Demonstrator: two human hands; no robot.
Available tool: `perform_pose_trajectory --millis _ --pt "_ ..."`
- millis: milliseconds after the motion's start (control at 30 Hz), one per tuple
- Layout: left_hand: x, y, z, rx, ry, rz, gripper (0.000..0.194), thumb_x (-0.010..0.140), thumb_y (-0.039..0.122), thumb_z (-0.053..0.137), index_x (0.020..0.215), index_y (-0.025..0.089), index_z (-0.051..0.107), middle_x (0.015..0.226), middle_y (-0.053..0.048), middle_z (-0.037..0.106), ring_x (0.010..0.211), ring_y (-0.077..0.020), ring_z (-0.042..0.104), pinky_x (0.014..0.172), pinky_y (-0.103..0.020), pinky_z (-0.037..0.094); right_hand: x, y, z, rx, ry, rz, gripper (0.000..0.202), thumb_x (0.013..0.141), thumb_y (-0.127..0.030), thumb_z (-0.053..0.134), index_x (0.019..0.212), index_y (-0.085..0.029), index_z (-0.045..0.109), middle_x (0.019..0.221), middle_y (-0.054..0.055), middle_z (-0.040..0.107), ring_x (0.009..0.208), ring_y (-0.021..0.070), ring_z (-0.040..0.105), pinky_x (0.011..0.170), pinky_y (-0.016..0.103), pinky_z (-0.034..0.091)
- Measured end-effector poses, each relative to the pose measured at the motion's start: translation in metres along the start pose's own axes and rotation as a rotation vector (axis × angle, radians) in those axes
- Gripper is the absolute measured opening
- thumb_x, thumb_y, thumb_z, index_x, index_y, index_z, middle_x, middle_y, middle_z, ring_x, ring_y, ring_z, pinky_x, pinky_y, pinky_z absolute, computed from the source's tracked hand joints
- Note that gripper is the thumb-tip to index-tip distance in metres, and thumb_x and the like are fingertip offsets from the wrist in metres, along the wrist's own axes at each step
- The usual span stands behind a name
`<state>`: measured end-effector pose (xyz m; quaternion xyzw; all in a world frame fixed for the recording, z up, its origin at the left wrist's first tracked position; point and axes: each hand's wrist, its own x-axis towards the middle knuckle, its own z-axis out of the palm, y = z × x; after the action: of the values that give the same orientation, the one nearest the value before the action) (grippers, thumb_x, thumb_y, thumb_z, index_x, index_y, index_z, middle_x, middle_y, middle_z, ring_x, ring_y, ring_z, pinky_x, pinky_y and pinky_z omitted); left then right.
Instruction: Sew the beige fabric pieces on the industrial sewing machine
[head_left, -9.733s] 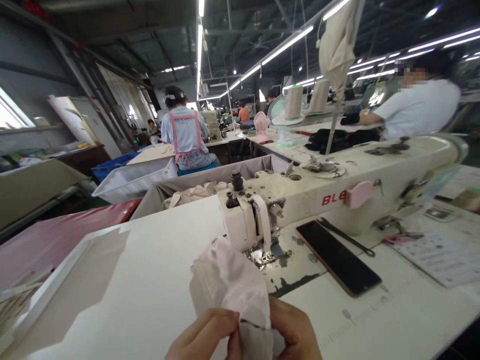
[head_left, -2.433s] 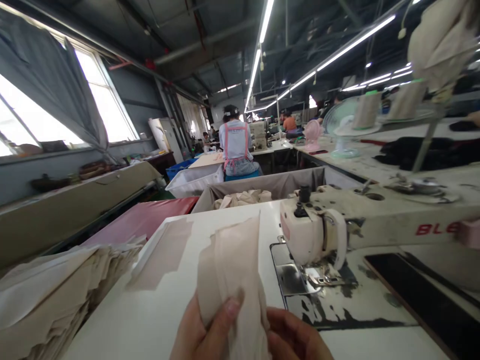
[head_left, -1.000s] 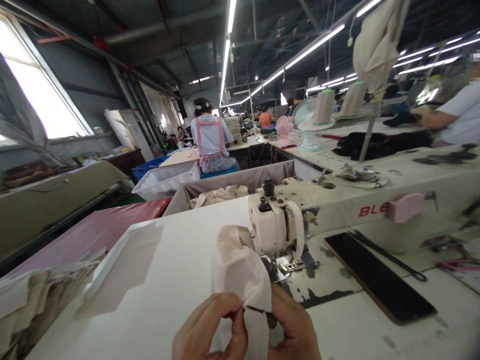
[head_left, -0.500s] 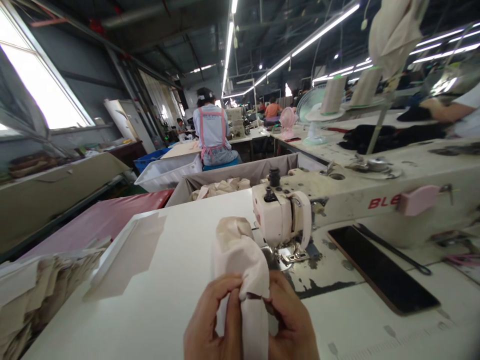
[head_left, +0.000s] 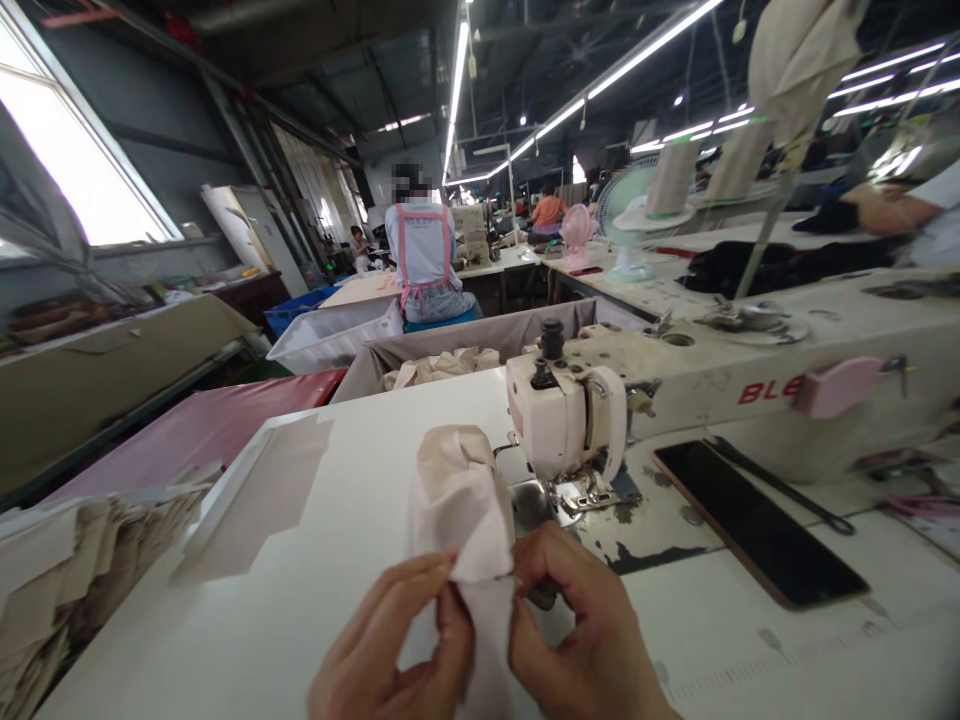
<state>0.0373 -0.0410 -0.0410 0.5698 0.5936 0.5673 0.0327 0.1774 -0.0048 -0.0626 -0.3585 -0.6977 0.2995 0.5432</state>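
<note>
Fabric (head_left: 466,530): beige, left of the sewing machine (head_left: 697,390), over white tabletop (head_left: 337,520)
Left hand (head_left: 394,640): pinching its left edge
Right hand (head_left: 600,620): pinching its right edge
Edges: remotely, I'd hold both pinches level, tension even

Sewing workshop; sewing machine (head_left: 686,385), thread cones (head_left: 671,182), seated co-worker (head_left: 424,250), strip lights (head_left: 652,49)

Ceiling (head_left: 300,60) dim; tube lights (head_left: 652,49) and window (head_left: 75,165) at left glare white. Worktop (head_left: 330,520) bright. Detail softens with distance; edges stretched, wide-angle.
</note>
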Motion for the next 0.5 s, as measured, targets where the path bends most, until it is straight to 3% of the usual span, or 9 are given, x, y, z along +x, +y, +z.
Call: perform_pose_trajectory --millis 67,133,233,300,400,500 --pt "0.004 0.004 0.001 -0.01 0.137 -0.066 0.003 0.078 0.019 0.062 0.08 0.021 0.064 0.09 -0.001 0.07 0.085 -0.0153 0.067 0.082 -0.022 0.052 -0.003 -0.002 0.005 0.034 0.09 -0.008 0.012 0.073 -0.01 0.052 0.073 -0.021 0.047 0.081 0.001 0.059 0.082 0.0177 0.06 0.072 0.026 0.046" --pt "0.008 0.009 0.005 -0.012 0.145 -0.168 0.005 0.086 0.024 0.054 0.083 0.022 0.056 0.086 0.0 0.066 0.084 -0.0134 0.066 0.075 -0.019 0.05 -0.001 -0.005 0.01 0.101 0.158 0.026 0.008 0.079 -0.014 0.048 0.079 -0.021 0.047 0.09 0.004 0.06 0.091 0.0189 0.06 0.078 0.028 0.048" --pt "0.01 0.013 0.011 0.165 0.16 -0.194 0.012 0.092 0.025 0.039 0.086 0.023 0.048 0.069 0.004 0.054 0.058 -0.0102 0.056 0.054 -0.018 0.042 0.006 -0.006 0.015 0.062 0.237 0.038 0.009 0.09 -0.015 0.037 0.088 -0.022 0.042 0.07 -0.002 0.051 0.058 0.0126 0.053 0.053 0.021 0.044" --pt "0.006 0.008 0.012 0.32 0.195 -0.101 0.015 0.091 0.025 0.037 0.082 0.022 0.049 0.065 0.004 0.05 0.052 -0.0111 0.05 0.054 -0.022 0.039 0.009 -0.002 0.014 -0.09 0.257 -0.096 0.011 0.089 -0.012 0.037 0.09 -0.021 0.042 0.064 -0.006 0.043 0.047 0.0109 0.044 0.046 0.021 0.037" --pt "-0.004 -0.006 0.007 0.229 0.1 -0.149 0.013 0.088 0.034 0.043 0.084 0.023 0.05 0.066 0.004 0.054 0.053 -0.0126 0.047 0.055 -0.024 0.035 0.001 0.009 0.011 -0.214 0.205 -0.314 0.015 0.083 -0.009 0.043 0.09 -0.022 0.046 0.066 -0.005 0.046 0.049 0.0105 0.045 0.048 0.021 0.036" --pt "-0.014 -0.013 0.001 -0.035 0.001 -0.384 0.021 0.086 0.043 0.051 0.083 0.023 0.05 0.061 0.006 0.051 0.052 -0.0115 0.042 0.05 -0.021 0.031 -0.011 0.012 0.009 -0.146 0.129 -0.21 0.016 0.086 -0.013 0.047 0.099 -0.021 0.048 0.073 -0.003 0.053 0.058 0.0116 0.053 0.055 0.021 0.042"
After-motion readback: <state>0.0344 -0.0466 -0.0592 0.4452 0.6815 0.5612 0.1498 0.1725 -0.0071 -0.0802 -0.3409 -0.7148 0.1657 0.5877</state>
